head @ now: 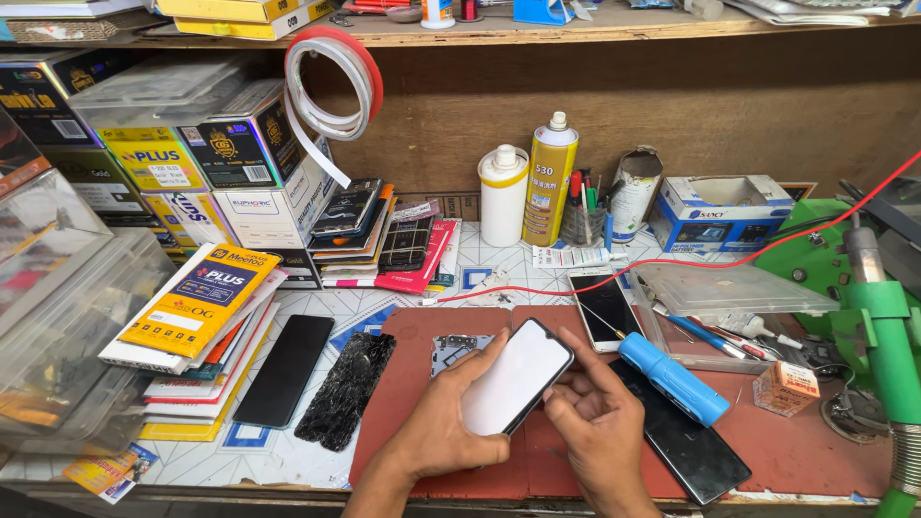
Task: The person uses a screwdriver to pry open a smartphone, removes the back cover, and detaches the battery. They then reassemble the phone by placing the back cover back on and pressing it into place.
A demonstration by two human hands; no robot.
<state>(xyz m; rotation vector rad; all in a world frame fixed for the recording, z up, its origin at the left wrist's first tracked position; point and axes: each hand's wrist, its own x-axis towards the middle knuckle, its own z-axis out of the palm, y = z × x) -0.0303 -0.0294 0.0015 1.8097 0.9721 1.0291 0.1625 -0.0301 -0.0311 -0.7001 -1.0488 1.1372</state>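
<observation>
Your left hand point(451, 422) and right hand point(595, 422) grip one white-faced phone point(513, 379); three dark screens point(285, 369) lie nearby.

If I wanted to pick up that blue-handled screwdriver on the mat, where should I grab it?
Probably by the thick blue handle of the screwdriver, coming from above. It lies flat on the red mat, slanting, its thin metal shaft pointing up-left toward the white-screened phone; the handle offers the widest grip.

- The phone point(515, 376) is held over the mat point(403, 403) at the table's point(288, 460) front edge.
- The screwdriver point(672, 378) lies right of it.
- The broken screen point(345, 388) lies left of it.
- The spray can point(549, 179) stands near the back edge.
</observation>
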